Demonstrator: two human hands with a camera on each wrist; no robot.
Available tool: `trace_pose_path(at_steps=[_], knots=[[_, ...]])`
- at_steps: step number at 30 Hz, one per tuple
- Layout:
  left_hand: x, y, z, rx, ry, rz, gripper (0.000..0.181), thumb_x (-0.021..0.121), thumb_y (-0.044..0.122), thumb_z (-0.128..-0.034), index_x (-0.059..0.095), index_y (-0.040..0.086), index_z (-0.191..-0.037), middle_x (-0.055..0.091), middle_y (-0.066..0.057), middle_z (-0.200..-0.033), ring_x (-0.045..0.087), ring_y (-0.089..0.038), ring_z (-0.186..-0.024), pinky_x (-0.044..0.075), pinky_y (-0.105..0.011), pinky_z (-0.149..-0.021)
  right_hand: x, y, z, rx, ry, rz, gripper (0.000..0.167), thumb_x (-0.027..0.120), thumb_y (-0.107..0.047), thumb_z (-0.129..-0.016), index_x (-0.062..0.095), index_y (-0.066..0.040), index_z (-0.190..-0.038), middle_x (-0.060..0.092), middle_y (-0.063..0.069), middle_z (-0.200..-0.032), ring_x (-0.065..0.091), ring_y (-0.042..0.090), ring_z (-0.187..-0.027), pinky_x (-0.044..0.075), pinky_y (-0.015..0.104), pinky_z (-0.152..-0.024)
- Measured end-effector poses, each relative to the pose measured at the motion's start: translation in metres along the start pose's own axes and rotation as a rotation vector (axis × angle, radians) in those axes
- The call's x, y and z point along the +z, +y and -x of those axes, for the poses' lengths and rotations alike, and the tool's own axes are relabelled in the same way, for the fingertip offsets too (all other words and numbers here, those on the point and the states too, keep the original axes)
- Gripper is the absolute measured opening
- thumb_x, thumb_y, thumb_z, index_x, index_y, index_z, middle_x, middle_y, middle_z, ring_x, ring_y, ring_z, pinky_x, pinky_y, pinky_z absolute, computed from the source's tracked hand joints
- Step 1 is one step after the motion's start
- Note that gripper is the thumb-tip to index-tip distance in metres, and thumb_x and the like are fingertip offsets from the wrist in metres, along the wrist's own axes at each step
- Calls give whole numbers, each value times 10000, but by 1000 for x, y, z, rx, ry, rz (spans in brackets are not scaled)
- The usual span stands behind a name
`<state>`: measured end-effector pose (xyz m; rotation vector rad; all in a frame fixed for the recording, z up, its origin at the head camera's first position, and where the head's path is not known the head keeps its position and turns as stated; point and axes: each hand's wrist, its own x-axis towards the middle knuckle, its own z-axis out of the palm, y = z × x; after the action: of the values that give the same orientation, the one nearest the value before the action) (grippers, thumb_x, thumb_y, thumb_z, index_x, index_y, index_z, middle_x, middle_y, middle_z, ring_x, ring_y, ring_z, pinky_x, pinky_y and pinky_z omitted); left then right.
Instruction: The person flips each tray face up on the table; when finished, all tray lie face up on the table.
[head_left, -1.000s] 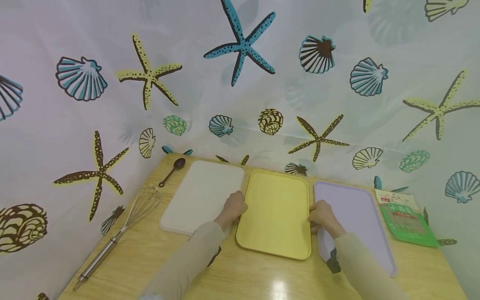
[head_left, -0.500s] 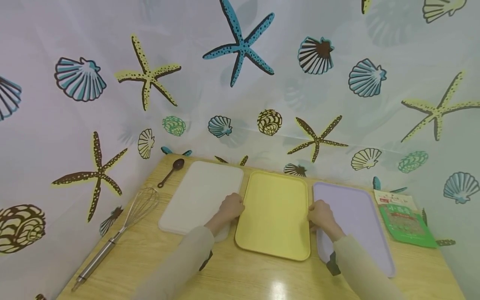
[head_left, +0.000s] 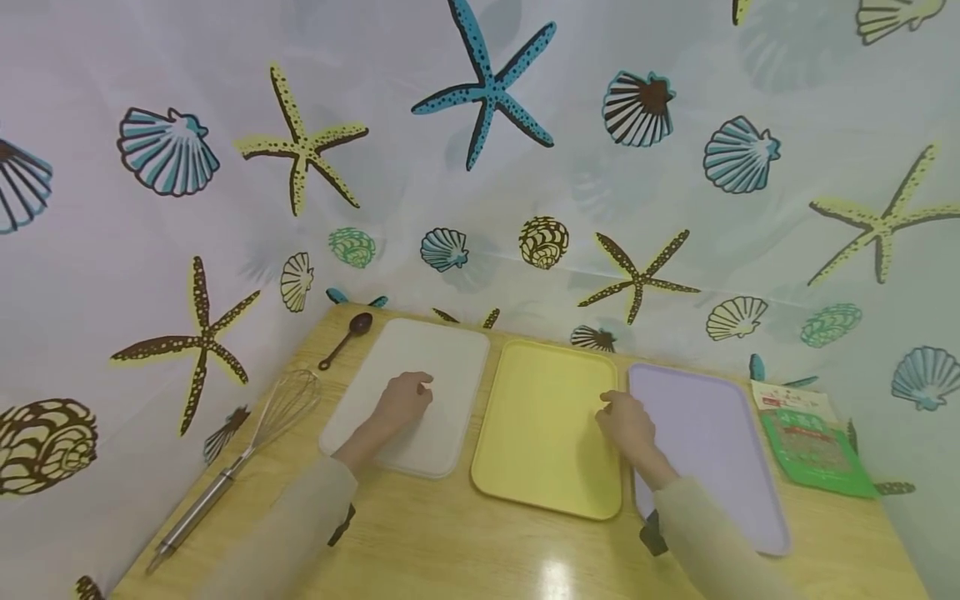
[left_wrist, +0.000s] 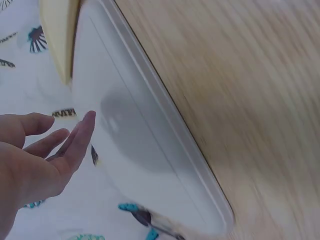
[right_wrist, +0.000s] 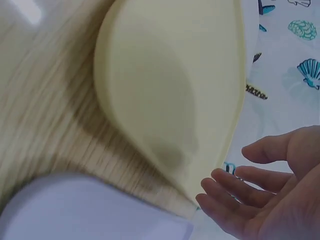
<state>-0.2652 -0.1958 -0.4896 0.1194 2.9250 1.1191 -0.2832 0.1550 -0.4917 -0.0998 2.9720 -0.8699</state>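
Observation:
Three trays lie side by side on the wooden table: a white tray (head_left: 442,358), a yellow tray (head_left: 546,425) and a lavender tray (head_left: 693,417). Above the white tray hovers my left hand (head_left: 403,402), holding nothing. The left wrist view has the same hand (left_wrist: 45,160) with fingers loosely bent, apart from the tray's surface. My right hand (head_left: 628,429) is over the yellow tray's right edge, also without anything in it. Its fingers (right_wrist: 225,200) are spread and relaxed in the right wrist view; from the shadow on the yellow tray, they seem raised off it.
A wire whisk (head_left: 240,462) lies along the table's left side, with a dark brown spoon (head_left: 352,335) beyond it. At the right is a green and white food packet (head_left: 812,442). A curtain printed with starfish and shells (head_left: 525,192) hangs behind the table.
Both hands have let go of the yellow tray's side edges. The left moved left over the white tray; the right rose slightly and shifted inward. The trays have stayed in place.

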Motion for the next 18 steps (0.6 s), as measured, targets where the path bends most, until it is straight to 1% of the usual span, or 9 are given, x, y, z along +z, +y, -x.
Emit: trace_pose_path(at_steps=[2, 6, 8, 10, 11, 13, 14, 16, 18], knots=[[-10, -10, 1, -3, 4, -37, 395, 467, 23, -897, 531, -143, -1251, 645, -284, -1074, 627, -402, -990, 539, -472, -827, 5, -7, 1, -48, -3, -12, 466, 502, -29, -823, 558, 75, -1274, 644, 271, -1131, 261, 48, -396, 240, 145, -346], [-24, -30, 2, -3, 19, -128, 404, 465, 39, -919, 496, -160, -1268, 596, -327, -1166, 580, -448, -1085, 497, -512, -911, 17, -23, 2, -115, -3, -8, 470, 520, -44, -845, 531, 94, -1293, 615, 300, -1174, 243, 42, -394, 210, 140, -345], [-31, -36, 2, -16, 17, -179, 408, 466, 54, -938, 478, -165, -1282, 556, -339, -1230, 532, -464, -1154, 455, -525, -970, 22, -32, 1, -112, -15, -14, 487, 523, -53, -851, 514, 84, -1318, 609, 291, -1196, 235, 47, -400, 197, 149, -350], [-37, -40, 1, -46, 0, -219, 426, 458, 68, -955, 447, -173, -1306, 519, -345, -1278, 486, -473, -1205, 409, -531, -1022, 28, -40, 0, -102, -36, -19, 504, 520, -59, -856, 496, 70, -1342, 604, 281, -1214, 231, 49, -403, 191, 155, -354], [-39, -42, 1, -55, -8, -238, 434, 457, 75, -962, 434, -177, -1314, 503, -348, -1296, 468, -477, -1222, 393, -529, -1038, 30, -44, -1, -103, -40, -22, 508, 520, -58, -857, 491, 67, -1348, 623, 269, -1183, 227, 48, -402, 185, 157, -353], [-43, -46, 0, -68, -28, -270, 452, 457, 86, -971, 408, -189, -1326, 476, -356, -1320, 441, -483, -1244, 374, -528, -1055, 35, -53, -2, -109, -57, -32, 519, 523, -51, -860, 474, 62, -1364, 683, 213, -966, 206, 44, -382, 178, 155, -340], [-44, -49, 0, -64, -35, -284, 460, 456, 88, -974, 395, -201, -1326, 467, -366, -1321, 436, -488, -1243, 372, -529, -1055, 38, -57, -2, -114, -66, -32, 521, 525, -51, -865, 466, 61, -1371, 676, 163, -825, 207, 43, -374, 178, 155, -337], [-46, -56, -1, -64, -46, -313, 474, 459, 98, -978, 379, -217, -1323, 452, -383, -1320, 435, -501, -1236, 382, -534, -1045, 44, -67, -2, -128, -81, -32, 523, 529, -50, -876, 451, 64, -1381, 545, 52, -571, 211, 43, -365, 178, 157, -334], [-47, -63, -1, -67, -51, -332, 489, 464, 110, -984, 364, -229, -1322, 444, -395, -1316, 437, -510, -1228, 392, -541, -1033, 50, -77, -3, -140, -103, -34, 528, 525, -52, -887, 430, 76, -1390, 369, -15, -451, 217, 45, -362, 181, 159, -332]])
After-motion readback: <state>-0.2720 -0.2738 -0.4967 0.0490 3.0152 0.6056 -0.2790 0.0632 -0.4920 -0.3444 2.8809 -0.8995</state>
